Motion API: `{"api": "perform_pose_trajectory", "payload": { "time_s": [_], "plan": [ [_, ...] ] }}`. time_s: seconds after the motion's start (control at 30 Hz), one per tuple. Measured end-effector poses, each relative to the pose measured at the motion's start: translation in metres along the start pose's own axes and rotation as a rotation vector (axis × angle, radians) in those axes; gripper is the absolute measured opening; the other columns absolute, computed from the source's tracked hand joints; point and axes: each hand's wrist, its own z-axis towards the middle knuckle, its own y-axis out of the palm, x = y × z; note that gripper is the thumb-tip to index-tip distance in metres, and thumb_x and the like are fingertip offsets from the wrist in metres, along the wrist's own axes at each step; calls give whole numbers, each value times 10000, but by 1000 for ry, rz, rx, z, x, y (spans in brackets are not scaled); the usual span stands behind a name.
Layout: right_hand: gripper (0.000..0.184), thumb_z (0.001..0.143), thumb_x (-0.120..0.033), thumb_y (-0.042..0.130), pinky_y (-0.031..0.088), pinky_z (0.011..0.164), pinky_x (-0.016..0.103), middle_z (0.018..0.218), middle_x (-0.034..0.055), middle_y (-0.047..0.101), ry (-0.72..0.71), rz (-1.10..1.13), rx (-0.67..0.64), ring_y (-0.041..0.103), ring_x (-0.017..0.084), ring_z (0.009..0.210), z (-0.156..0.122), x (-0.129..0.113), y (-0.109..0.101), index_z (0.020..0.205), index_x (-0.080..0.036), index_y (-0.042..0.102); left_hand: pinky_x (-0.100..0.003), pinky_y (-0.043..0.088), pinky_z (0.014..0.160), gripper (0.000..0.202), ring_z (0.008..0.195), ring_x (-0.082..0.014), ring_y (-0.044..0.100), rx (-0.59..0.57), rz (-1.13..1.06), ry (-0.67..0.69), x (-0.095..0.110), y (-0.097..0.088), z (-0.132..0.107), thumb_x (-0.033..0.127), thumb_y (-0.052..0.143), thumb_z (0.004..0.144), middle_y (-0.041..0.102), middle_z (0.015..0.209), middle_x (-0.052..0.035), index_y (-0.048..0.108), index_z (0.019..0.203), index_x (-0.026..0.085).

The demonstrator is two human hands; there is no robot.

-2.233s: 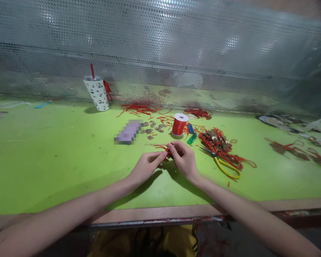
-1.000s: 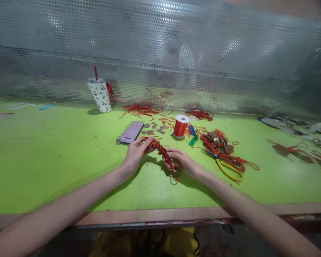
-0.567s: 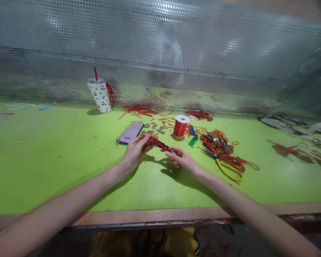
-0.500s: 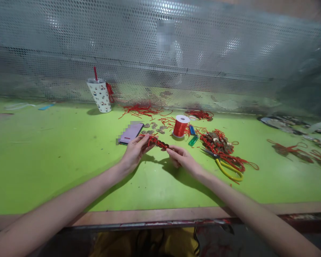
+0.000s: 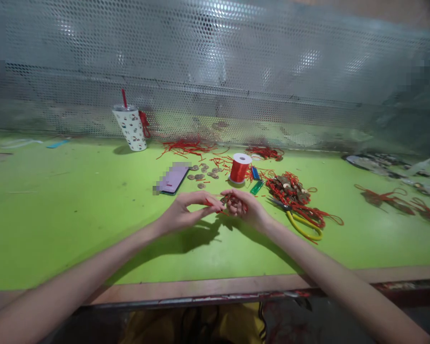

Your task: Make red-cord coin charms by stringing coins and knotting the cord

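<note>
My right hand (image 5: 244,208) is curled around a string of coins (image 5: 225,199) tied with red cord, most of it hidden in the palm. At its left, my left hand (image 5: 190,209) pinches red cord (image 5: 211,202) from that string between thumb and fingertips. Both hands are held close together just above the green table. Beyond them lie several loose brass-coloured coins (image 5: 199,177) and a phone (image 5: 172,178). A spool of red cord (image 5: 240,169) stands upright behind my right hand.
Yellow-handled scissors (image 5: 304,225) lie right of my right hand, against a pile of corded coins (image 5: 290,188). Green (image 5: 257,187) and blue (image 5: 255,173) lighters rest near the spool. A tumbler with a straw (image 5: 131,128) stands back left, before a perforated metal screen (image 5: 186,86).
The coin string has gone from being stretched between both hands to being gathered in my right hand. My left hand has moved right and now pinches the cord.
</note>
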Motion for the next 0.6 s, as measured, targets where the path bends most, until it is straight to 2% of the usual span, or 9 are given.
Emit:
{"api": "perform_pose_trajectory", "payload": {
  "time_s": [0.1,0.2,0.3,0.43,0.5,0.6],
  "plan": [
    [418,711,-526,835,377,554,246,766,16,644,-31,-84,51,511,112,606,4,0,-5,945,-191,749,-355,623,959,204,1096,-223,733,-143,338,394,-5,3,-5,97,622,936,798,1078,-94,752,1078,166],
    [402,754,-494,809,366,553,253,719,-7,619,-71,-287,54,499,111,574,7,1,-11,1008,-194,726,-355,606,1012,255,1182,-233,702,-237,541,567,-9,8,-11,83,582,949,775,1169,-100,723,1145,167],
    [315,866,-448,712,417,596,279,734,5,649,-208,-635,32,559,143,618,7,1,-16,1046,-191,685,-338,605,1014,250,1171,-232,709,-232,604,591,-13,14,-19,87,556,965,771,1178,-111,704,1162,134],
    [188,956,-314,595,490,706,320,891,77,727,-441,-1084,4,656,194,765,10,6,-24,1062,-173,660,-312,610,1002,245,1141,-209,724,-200,648,505,-18,22,-26,103,524,990,788,1127,-92,708,1147,138],
    [164,964,-270,581,502,706,323,927,101,739,-513,-1218,-15,668,203,778,15,12,-28,1059,-162,661,-304,609,1001,242,1130,-206,729,-210,672,469,-21,25,-29,120,504,1006,790,1122,-82,715,1123,140],
    [158,966,-245,594,522,743,337,978,129,745,-559,-1304,-44,682,215,824,23,19,-32,1071,-148,663,-312,604,1010,251,1130,-209,729,-204,681,445,-22,29,-32,130,481,1022,780,1156,-87,715,1113,125]
  ]
}}
